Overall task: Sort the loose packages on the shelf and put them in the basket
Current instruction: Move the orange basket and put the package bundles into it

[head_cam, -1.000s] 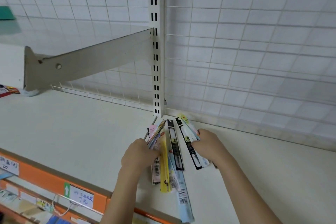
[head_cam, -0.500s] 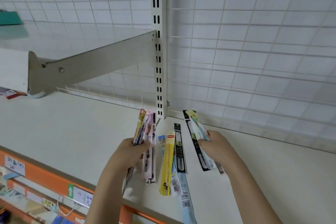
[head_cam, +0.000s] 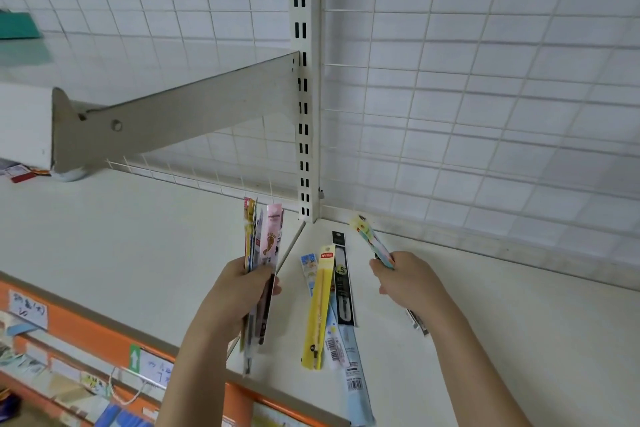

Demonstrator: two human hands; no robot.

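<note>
- Left hand (head_cam: 239,291) grips an upright bundle of long narrow packages (head_cam: 259,253); a pink package (head_cam: 273,236) sits at the front, yellowish ones behind it. Fingers wrap the bundle near its middle.
- Right hand (head_cam: 408,282) is clamped on a smaller bundle (head_cam: 369,239), tilted up and to the left; its lower ends poke out below the wrist. Count not readable.
- Hands are well apart, with the loose packages between them.
- Loose on the white shelf (head_cam: 121,253): a yellow package (head_cam: 320,305) on top, a black package (head_cam: 343,284) just beside it on the right, and pale blue packages (head_cam: 353,371) partly underneath, one overhanging the front edge.
- Basket not in view.
- Step in hand, judged: collecting like with like before transfer. Best taken one flat package at a time, sliding a fingertip under the top end to lift it, then matching it to the bundle of the same kind.
- Risk, judged: thin, slick sleeves may fan out or slip from a full grip; square the ends against the shelf before adding more. The overhanging blue package could drop off; take it early.
</note>
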